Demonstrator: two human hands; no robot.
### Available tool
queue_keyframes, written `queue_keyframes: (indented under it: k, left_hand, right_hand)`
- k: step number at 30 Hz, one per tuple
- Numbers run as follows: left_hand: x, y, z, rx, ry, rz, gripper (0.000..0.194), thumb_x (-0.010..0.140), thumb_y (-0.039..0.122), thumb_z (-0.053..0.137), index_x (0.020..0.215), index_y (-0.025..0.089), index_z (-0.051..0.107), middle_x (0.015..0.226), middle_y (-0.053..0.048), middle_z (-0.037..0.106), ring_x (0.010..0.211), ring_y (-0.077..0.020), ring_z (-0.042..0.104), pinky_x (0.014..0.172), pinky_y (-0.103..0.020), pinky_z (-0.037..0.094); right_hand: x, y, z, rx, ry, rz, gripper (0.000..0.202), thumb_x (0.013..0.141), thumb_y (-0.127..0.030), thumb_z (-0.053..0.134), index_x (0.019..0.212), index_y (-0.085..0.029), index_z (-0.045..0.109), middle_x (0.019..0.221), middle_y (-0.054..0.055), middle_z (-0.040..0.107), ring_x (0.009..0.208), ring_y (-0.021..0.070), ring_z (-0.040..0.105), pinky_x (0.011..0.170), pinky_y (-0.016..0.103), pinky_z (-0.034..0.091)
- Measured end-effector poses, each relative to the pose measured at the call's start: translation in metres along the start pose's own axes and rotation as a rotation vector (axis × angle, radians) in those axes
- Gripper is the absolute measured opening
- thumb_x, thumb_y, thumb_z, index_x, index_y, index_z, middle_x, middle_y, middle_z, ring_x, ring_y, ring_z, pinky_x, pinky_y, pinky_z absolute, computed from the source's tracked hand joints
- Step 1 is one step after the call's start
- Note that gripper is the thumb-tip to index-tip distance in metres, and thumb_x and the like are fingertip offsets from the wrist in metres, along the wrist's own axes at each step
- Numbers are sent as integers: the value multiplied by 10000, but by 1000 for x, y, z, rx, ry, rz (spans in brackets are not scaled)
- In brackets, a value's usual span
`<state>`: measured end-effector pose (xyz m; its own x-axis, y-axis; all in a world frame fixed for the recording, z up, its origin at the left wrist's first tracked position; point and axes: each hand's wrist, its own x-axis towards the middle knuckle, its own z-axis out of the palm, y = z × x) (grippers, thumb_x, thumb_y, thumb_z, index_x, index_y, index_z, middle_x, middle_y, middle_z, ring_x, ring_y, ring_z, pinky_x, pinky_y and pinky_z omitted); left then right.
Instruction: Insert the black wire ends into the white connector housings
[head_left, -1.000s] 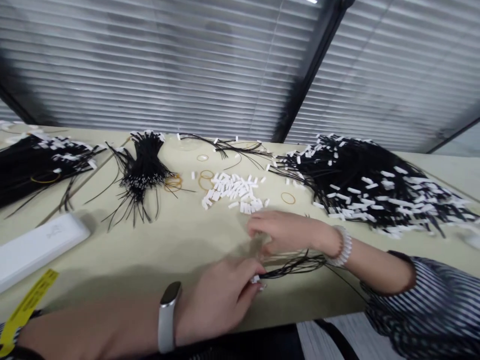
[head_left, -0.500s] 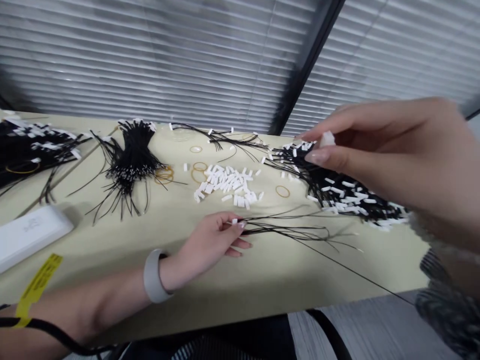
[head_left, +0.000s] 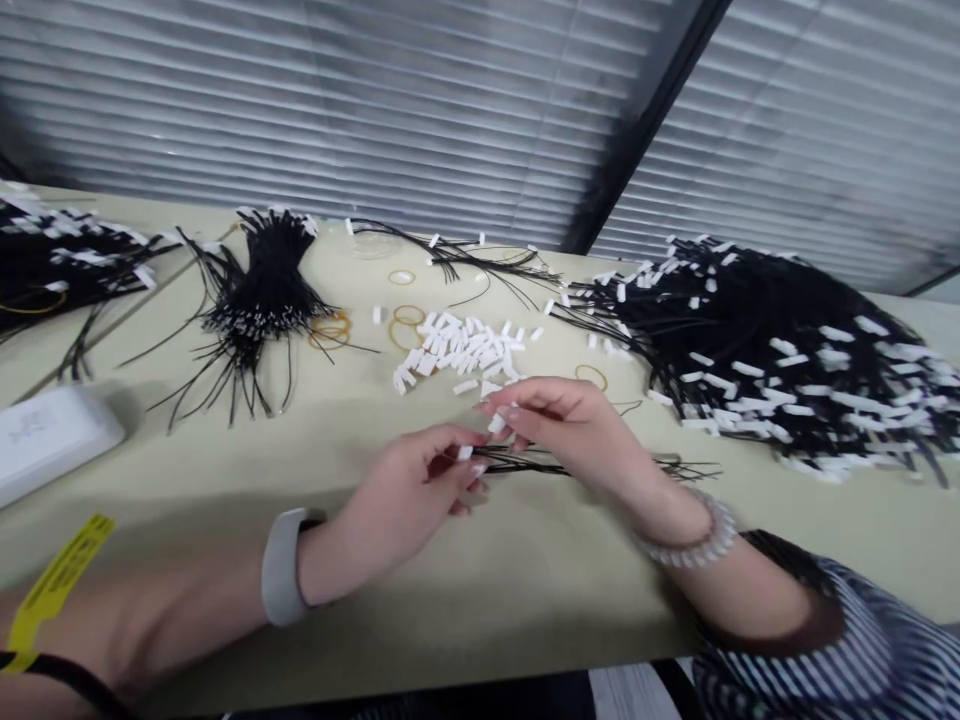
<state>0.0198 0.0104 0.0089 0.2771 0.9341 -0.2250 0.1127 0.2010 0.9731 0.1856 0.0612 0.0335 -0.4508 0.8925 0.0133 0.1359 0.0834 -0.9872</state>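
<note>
My left hand [head_left: 416,495] pinches several thin black wires [head_left: 529,460] near their left ends, which stretch rightward above the table. A small white connector [head_left: 465,453] shows between its thumb and forefinger, at the wire ends. Close by, a little up and to the right, my right hand [head_left: 592,430] is closed on another small white connector [head_left: 498,420] at its fingertips. Part of the wires passes behind my right hand. Whether that connector touches a wire I cannot make out. Just beyond my hands lies a heap of loose white connectors [head_left: 472,345].
A big pile of black wires with white ends [head_left: 780,330] covers the right side. Leftward are a tied wire bundle [head_left: 266,280], another wire pile [head_left: 45,250] and a white box [head_left: 52,440]. Rubber bands [head_left: 330,328] lie around the heap. Window blinds [head_left: 300,110] stand behind the table.
My right hand has come down and left from the upper right, bringing the white connector beside my left hand. My left hand stays almost in place on the wires. The view has shifted slightly.
</note>
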Motion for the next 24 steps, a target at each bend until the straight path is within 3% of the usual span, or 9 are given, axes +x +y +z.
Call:
queue_keyframes:
  k: [6,13,19,24]
  left_hand:
    - [-1,-2,-2,135,5,91,145,809,254,516,906,179,593,698,16,600,635,-110,563,585,-226,474]
    - [-2,-7,-1,53,18,29,119,786,285,537,817,171,549,760,3,625,712,-141,623,597,-236,507]
    - [-5,-5,0,50,22,24,144,791,293,539,879,179,527,769,8,616,717,-138,628,618,-239,506]
    - [-7,-2,-1,135,14,65,117,788,286,535,796,171,516,705,5,614,668,-126,596,603,-230,473]
  right_hand:
    - [-6,11,4,116,100,-29,135,717,-261,658,828,-184,653,616,-35,617,510,50,544,493,177,482]
    - [-9,8,10,62,30,30,86,715,-223,646,782,-180,678,650,-11,654,564,77,585,539,205,506]
    - [-10,5,11,-256,141,-161,112,791,-191,556,847,-148,643,555,-47,560,488,45,510,458,151,427]
    - [-12,4,10,-594,176,-446,72,791,-124,570,823,-126,635,720,-24,633,639,28,540,604,122,415]
